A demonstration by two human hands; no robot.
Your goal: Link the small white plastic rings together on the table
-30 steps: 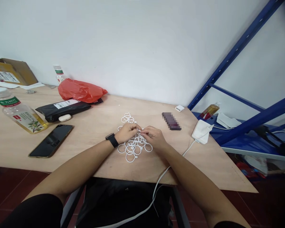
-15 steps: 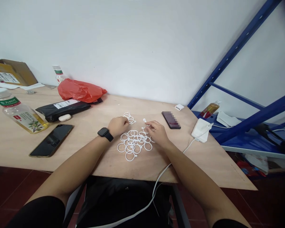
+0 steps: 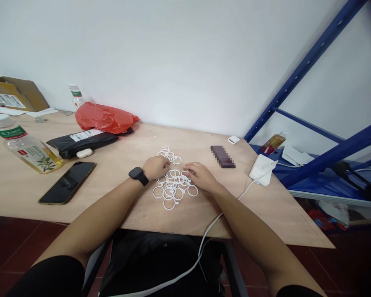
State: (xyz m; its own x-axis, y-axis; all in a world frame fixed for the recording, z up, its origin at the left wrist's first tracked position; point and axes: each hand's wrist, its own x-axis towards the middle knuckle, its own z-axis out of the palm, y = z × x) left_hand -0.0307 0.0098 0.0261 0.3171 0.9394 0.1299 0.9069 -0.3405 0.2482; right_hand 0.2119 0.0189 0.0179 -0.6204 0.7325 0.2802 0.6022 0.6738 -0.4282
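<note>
A heap of white plastic rings (image 3: 173, 189) lies on the wooden table (image 3: 126, 206) in front of me. A smaller cluster of white rings (image 3: 169, 155) sits just beyond it. My left hand (image 3: 156, 167), with a black watch on the wrist, rests between the two groups with its fingers curled under; what they hold is hidden. My right hand (image 3: 199, 175) lies on the right side of the heap, its fingertips pinched on a ring at the heap's far edge.
A black phone (image 3: 67, 182), a tea bottle (image 3: 26, 148), a black parcel (image 3: 82, 141) and a red bag (image 3: 105, 117) lie to the left. A dark phone (image 3: 223, 156) and a white charger (image 3: 261, 170) with its cable lie to the right. Blue shelving (image 3: 327, 156) stands beyond the table's right edge.
Both hands parted from the ring they held together. The left hand reached to the far cluster and drew back; the right hand lifted, then came down onto the heap.
</note>
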